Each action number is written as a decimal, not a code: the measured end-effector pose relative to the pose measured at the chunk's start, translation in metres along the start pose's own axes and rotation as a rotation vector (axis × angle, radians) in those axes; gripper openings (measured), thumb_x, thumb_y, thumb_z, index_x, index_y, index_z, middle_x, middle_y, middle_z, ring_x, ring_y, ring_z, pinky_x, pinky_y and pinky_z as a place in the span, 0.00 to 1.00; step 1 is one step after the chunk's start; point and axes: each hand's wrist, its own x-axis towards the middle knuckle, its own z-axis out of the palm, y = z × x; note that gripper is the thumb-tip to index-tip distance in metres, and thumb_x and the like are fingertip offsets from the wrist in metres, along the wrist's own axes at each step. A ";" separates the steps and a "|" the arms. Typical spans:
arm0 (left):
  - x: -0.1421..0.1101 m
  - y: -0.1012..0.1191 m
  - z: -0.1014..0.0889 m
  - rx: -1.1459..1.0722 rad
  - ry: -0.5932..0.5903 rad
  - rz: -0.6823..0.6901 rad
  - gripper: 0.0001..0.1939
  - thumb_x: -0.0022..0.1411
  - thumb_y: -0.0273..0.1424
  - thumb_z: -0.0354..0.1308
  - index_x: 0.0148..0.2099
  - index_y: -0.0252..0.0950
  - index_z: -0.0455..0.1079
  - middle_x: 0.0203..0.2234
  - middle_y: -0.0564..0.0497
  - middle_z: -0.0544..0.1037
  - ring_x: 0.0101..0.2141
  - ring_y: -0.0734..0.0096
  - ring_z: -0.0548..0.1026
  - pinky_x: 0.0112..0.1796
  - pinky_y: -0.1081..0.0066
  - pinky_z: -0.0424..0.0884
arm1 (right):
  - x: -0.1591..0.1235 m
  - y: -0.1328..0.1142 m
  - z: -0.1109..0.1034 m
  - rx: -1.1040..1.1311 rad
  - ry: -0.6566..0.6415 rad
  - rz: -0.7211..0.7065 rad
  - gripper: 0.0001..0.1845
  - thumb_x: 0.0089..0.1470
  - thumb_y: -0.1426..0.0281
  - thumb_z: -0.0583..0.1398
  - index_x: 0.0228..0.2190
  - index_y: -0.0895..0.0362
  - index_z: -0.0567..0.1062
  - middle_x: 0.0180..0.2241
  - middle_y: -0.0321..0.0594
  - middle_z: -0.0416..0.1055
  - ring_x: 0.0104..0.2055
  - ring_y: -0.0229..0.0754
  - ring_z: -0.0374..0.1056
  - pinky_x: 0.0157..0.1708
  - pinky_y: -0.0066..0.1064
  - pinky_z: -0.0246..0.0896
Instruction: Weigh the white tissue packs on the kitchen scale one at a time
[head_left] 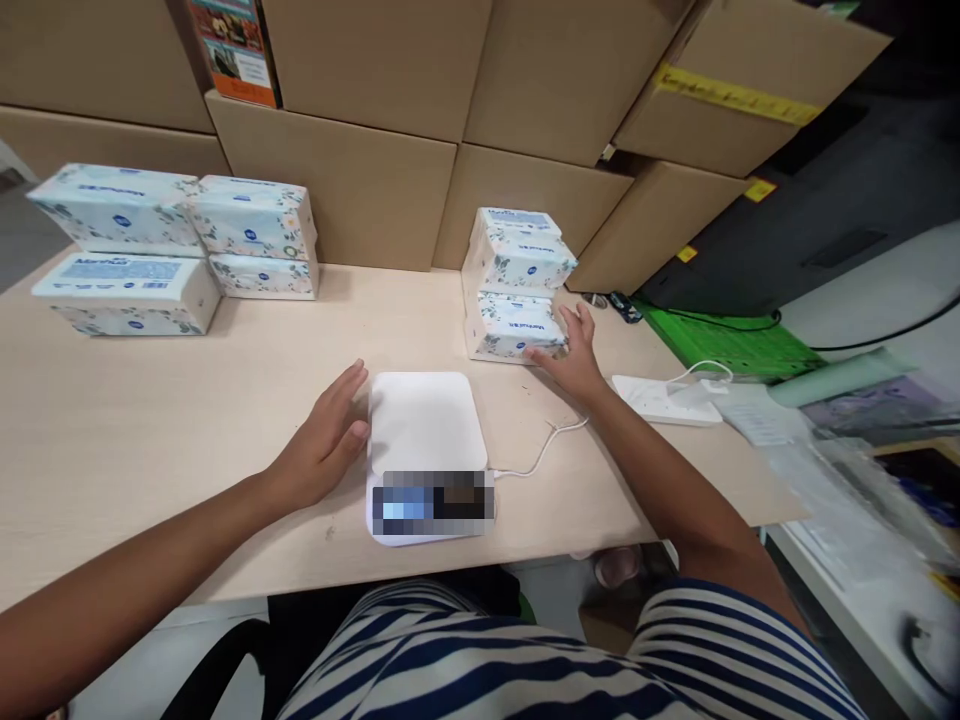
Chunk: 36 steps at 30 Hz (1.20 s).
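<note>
My right hand (pixel 576 358) is at the right end of a tissue pack (pixel 517 325), the bottom one in a stack by the cardboard boxes. Its thumb lies against the pack's front and its fingers are spread near the side; the hand looks open. Above it sits another tissue pack (pixel 525 262), with a further one behind. My left hand (pixel 322 440) rests open beside the left edge of a white scale (pixel 427 420), fingers extended and nothing in them. The scale's display is blurred out, and a white cable (pixel 536 465) runs from its right side.
More tissue packs (pixel 124 300) are stacked at the table's left. Cardboard boxes (pixel 337 190) form a wall along the back. A white power strip (pixel 667 400) and a green tray-like object (pixel 705 345) lie at the right, near clear plastic bags (pixel 847 510).
</note>
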 end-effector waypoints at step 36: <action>0.016 0.005 -0.002 0.143 0.178 -0.315 0.39 0.72 0.58 0.58 0.74 0.42 0.61 0.79 0.35 0.56 0.80 0.43 0.55 0.79 0.38 0.53 | -0.073 -0.094 0.017 -0.376 0.550 -0.430 0.20 0.66 0.50 0.61 0.42 0.51 0.85 0.53 0.52 0.84 0.65 0.78 0.72 0.59 0.99 0.29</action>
